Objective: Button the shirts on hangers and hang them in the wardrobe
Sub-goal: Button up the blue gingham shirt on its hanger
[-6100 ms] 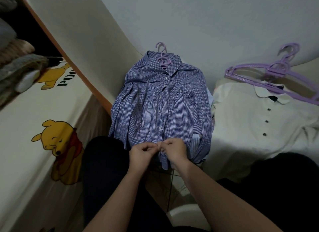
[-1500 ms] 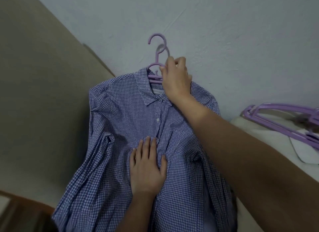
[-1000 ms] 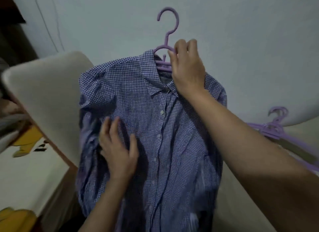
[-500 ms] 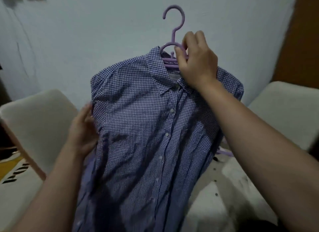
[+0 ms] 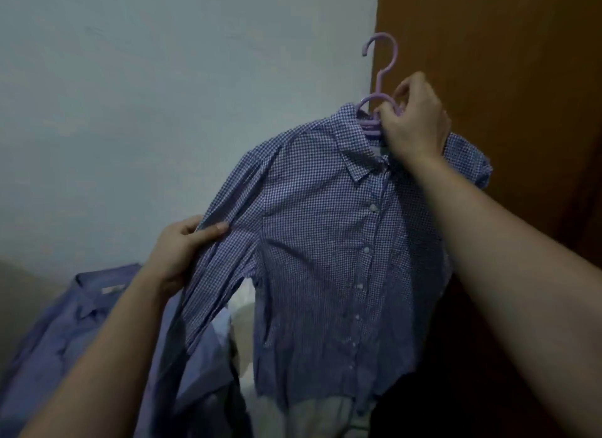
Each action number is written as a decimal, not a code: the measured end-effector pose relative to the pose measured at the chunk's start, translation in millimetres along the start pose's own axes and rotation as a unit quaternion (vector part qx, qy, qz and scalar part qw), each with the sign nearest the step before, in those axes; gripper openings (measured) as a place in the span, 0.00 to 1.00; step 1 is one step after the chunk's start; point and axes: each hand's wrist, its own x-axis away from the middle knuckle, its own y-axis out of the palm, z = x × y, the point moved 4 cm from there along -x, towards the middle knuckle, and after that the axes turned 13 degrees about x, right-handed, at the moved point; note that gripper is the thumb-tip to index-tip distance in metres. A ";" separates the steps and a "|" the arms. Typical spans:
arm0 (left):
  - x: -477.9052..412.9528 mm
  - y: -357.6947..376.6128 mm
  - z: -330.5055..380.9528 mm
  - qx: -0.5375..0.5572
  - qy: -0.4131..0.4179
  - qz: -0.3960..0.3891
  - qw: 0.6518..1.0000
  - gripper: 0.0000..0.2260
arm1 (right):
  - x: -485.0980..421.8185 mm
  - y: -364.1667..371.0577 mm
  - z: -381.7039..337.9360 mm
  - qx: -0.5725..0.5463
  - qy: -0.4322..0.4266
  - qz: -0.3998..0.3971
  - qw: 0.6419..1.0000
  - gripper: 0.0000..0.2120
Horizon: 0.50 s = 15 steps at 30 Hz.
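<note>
Aloft | right fingers (image 5: pixel 411 83) curled round hanger (image 5: pixel 383 66) neck | left fingers (image 5: pixel 212 230) pinching shirt (image 5: pixel 319 242) sleeve

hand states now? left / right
Left hand: pinching the checked shirt by its sleeve.
Right hand: gripping the purple hanger at its neck.

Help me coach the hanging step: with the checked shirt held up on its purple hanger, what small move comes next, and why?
Probably let the left hand release the sleeve. The checked shirt looks buttoned down its front and hangs from the purple hanger, gripped by the right hand, hook free; only the sleeve is pulled sideways.
</note>
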 end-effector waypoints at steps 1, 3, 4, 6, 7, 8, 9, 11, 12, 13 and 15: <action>0.2 7.1 -4.9 -0.009 0.006 -0.005 1.000 0.11 | -2.5 -1.7 9.9 -0.010 0.029 0.004 1.000 0.12; -0.1 14.3 -29.4 -0.099 -0.021 -0.021 0.995 0.06 | -5.4 -3.7 31.3 -0.008 0.080 -0.004 0.997 0.09; 2.5 18.0 -45.5 -0.157 -0.059 -0.042 0.985 0.06 | -6.0 -2.1 42.3 0.008 0.096 -0.021 0.995 0.09; 11.6 19.0 -80.4 -0.239 -0.160 -0.100 0.952 0.12 | -4.2 7.4 59.1 0.033 0.095 -0.092 0.991 0.08; 14.5 19.0 -96.5 -0.271 -0.195 -0.129 0.934 0.13 | -1.6 13.1 66.6 0.038 0.081 -0.132 0.987 0.08; 17.3 17.8 -110.6 -0.305 -0.214 -0.151 0.916 0.14 | 2.7 19.0 72.1 0.041 0.062 -0.159 0.984 0.08; 15.0 14.5 -125.4 -0.375 -0.216 -0.159 0.887 0.14 | 7.6 22.4 78.1 0.043 0.048 -0.171 0.983 0.08; 11.7 4.0 -146.1 -0.609 -0.214 -0.152 0.748 0.15 | 16.1 28.0 84.2 0.037 0.034 -0.167 0.985 0.05; 10.7 -2.7 -154.0 -0.695 -0.228 -0.136 0.668 0.18 | 20.7 29.9 83.5 0.032 0.034 -0.165 0.985 0.04; 11.0 -5.7 -159.3 -0.734 -0.252 -0.132 0.617 0.20 | 25.0 33.0 82.2 0.027 0.032 -0.165 0.985 0.03; -0.1 1.8 -153.9 -0.752 -0.251 -0.141 0.593 0.22 | 29.6 39.2 79.4 0.026 0.031 -0.158 0.987 0.03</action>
